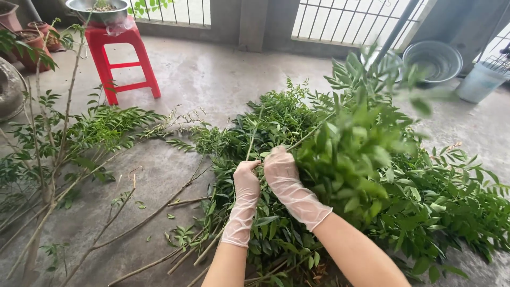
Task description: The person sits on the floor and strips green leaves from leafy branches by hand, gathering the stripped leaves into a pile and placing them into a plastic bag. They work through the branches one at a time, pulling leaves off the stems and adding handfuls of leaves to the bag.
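Both my hands wear thin clear gloves and meet over a big heap of cut leafy branches (pixel 435 207) on the concrete floor. My left hand (pixel 246 178) pinches a thin green stem (pixel 254 139) that rises from the heap. My right hand (pixel 280 169) is closed on a leafy sprig (pixel 356 154) lifted off the pile, its leaves blurred and spreading up to the right. The fingertips of the two hands touch.
Bare stripped sticks (pixel 143 218) and leafy twigs (pixel 101 130) lie to the left. A red plastic stool (pixel 121 58) carrying a metal bowl (pixel 99 9) stands at the back left beside clay pots (pixel 33 38). Metal basins (pixel 435 59) and a pale bucket (pixel 479 82) sit at the back right.
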